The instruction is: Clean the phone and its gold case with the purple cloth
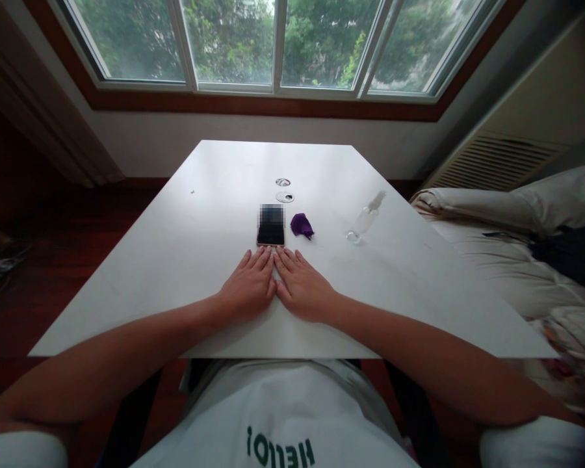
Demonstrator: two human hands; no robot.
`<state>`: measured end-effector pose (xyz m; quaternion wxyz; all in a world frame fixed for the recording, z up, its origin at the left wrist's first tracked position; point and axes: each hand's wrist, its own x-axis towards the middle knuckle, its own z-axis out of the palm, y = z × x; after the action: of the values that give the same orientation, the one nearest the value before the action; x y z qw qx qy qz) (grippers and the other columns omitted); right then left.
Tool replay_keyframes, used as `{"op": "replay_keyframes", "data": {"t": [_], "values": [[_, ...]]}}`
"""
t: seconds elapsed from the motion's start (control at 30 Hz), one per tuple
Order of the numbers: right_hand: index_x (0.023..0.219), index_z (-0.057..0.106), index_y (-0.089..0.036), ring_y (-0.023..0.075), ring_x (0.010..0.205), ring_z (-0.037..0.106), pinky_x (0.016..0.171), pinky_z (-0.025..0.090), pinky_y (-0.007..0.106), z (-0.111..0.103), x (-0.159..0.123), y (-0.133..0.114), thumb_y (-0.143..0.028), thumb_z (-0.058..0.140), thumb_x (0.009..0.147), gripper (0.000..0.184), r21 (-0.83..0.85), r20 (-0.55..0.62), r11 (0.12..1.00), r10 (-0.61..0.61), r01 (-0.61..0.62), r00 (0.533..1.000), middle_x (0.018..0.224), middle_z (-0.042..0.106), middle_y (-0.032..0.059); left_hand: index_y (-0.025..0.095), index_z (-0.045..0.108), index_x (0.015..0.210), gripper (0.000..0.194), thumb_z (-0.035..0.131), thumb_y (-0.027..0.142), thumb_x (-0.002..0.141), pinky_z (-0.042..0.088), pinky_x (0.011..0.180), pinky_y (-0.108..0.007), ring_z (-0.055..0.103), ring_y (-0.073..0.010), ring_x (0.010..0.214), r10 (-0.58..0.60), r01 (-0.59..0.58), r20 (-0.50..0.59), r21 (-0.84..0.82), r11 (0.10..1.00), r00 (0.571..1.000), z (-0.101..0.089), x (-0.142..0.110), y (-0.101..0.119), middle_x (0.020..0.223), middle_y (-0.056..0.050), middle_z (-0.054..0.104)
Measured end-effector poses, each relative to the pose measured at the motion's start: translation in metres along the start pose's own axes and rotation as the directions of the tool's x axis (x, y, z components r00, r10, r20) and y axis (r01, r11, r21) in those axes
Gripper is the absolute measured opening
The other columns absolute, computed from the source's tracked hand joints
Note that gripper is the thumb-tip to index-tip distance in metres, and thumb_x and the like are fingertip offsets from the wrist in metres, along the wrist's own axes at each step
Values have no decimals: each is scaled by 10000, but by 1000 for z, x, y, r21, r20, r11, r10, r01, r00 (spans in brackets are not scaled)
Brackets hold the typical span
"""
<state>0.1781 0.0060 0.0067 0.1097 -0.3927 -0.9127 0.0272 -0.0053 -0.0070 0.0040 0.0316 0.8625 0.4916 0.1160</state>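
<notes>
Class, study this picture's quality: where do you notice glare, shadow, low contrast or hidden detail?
Head view: daylight through the pale-framed sliding window, with sheen on the glossy white tabletop; head view: dark red floor at left in deep shadow; head view: clear plastic spray bottle, low in contrast against white; head view: black rectangular phone, upper part hidden by pixelation.
</notes>
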Motion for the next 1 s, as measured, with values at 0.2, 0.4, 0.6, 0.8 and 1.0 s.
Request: {"op": "replay_keyframes", "data": {"t": [0.2, 0.4, 0.6, 0.8, 1.0], "values": [[1556, 321, 12, 300, 1536, 231, 1268, 193, 508, -2, 0, -1, -334, 371, 1016, 643, -15, 23, 1000, 18, -18, 1000, 1625, 261, 212, 37, 355, 1543, 608, 363, 279, 985, 173, 1263, -496, 222, -298, 1539, -6, 6, 10, 6, 1000, 1000, 1, 0, 0, 1634, -178, 287], [1566, 296, 11, 298, 1541, 213, 1271, 179, 501, -3, 1, -2, -349, 338, 1025, 652, -46, 55, 999, 18, -16, 998, 1635, 243, 201, 20, 343, 1549, 620, 345, 291, 991, 159, 1270, -476, 208, -285, 1544, -10, 9, 32, 30, 999, 999, 0, -1, 0, 1639, -173, 276], [1561, 307, 16, 296, 1543, 208, 1274, 169, 499, 0, 1, -2, -356, 329, 1028, 650, -51, 50, 999, 15, -12, 999, 1633, 246, 201, 4, 333, 1552, 631, 350, 287, 988, 161, 1270, -487, 208, -292, 1544, -3, 2, 34, 30, 1000, 999, -1, -1, 0, 1639, -178, 268], [1563, 302, 15, 300, 1542, 211, 1273, 167, 502, 0, 1, -2, -352, 319, 1033, 646, -58, 54, 998, 12, -9, 998, 1633, 243, 204, -2, 322, 1557, 638, 352, 289, 990, 156, 1270, -491, 205, -299, 1544, -6, 5, 45, 24, 1000, 999, -3, -1, 1, 1640, -180, 263], [1567, 295, 12, 299, 1542, 209, 1273, 167, 500, 0, 2, -3, -352, 318, 1034, 646, -61, 57, 998, 16, -13, 998, 1635, 237, 206, 1, 344, 1546, 626, 361, 280, 986, 168, 1266, -490, 224, -299, 1538, -6, 5, 33, 20, 1000, 999, -3, -1, 1, 1632, -185, 285]]}}
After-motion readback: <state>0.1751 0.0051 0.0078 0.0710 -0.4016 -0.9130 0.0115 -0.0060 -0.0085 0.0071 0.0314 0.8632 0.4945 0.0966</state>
